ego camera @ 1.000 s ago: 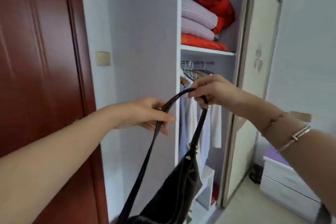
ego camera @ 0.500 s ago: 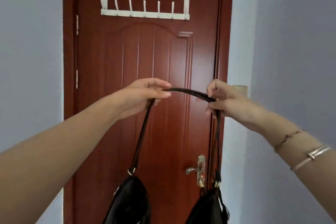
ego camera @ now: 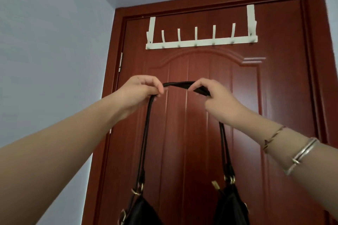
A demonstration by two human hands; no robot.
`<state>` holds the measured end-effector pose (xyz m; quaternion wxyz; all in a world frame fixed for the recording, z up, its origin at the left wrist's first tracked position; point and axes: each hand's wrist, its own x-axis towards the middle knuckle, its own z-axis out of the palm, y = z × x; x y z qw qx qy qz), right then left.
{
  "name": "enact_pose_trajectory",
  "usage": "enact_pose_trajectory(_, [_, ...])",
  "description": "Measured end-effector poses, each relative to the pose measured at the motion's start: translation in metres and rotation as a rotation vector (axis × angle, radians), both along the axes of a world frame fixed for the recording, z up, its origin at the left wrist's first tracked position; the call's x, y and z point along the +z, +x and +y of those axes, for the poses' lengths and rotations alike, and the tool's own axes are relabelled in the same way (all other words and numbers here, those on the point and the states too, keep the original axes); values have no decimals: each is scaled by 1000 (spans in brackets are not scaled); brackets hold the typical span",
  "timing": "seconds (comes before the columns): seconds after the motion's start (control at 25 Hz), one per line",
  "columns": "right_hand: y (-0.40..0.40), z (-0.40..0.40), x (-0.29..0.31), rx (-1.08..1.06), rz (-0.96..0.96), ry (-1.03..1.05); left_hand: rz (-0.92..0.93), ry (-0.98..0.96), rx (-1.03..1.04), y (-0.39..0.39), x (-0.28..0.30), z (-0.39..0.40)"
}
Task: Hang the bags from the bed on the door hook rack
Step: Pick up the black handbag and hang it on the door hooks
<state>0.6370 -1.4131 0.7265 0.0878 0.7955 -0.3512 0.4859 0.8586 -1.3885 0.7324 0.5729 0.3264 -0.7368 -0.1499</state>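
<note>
A black bag [ego camera: 232, 206] hangs below my hands by its dark strap [ego camera: 178, 84], which I stretch flat between them. My left hand [ego camera: 140, 90] pinches the strap's left end and my right hand [ego camera: 217, 98] pinches its right end, both raised in front of the door. The white hook rack [ego camera: 201, 42] sits over the top of the red-brown door [ego camera: 182, 133], well above the strap, with several upright hooks that hold nothing. The bag's body is cut off by the bottom edge.
Pale blue-grey walls [ego camera: 54, 60] flank the door on the left and far right. A door hinge [ego camera: 120, 62] shows on the left frame. Bracelets [ego camera: 300, 155] ring my right wrist.
My view turned from the open wardrobe to the door, then tilted up toward it. Both hands have raised the strap higher and closer to the rack, and moved nearer each other.
</note>
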Motion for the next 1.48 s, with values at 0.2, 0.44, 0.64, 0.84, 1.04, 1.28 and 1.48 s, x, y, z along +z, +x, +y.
enact_pose_trajectory(0.2, [66, -96, 52, -244, -53, -247, -628, -170, 359, 66, 53, -85])
enact_pose_trajectory(0.44, [123, -178, 139, -368, -127, -428, -506, -434, 457, 119, 127, -183])
enact_pose_trajectory(0.64, [149, -230, 188, -347, -97, -539, -197, -670, 511, 148, 166, -254])
enact_pose_trajectory(0.84, [166, -263, 234, -380, -114, -608, -92, -706, 483, 158, 218, -295])
enact_pose_trajectory(1.04, [180, -261, 273, -379, -101, -772, 10, -772, 438, 170, 256, -304])
enact_pose_trajectory(1.28, [198, -263, 257, -666, 189, -704, -100, -591, 560, 173, 240, -306])
enact_pose_trajectory(1.48, [196, -258, 240, -871, 430, -793, -111, -566, 639, 162, 223, -303])
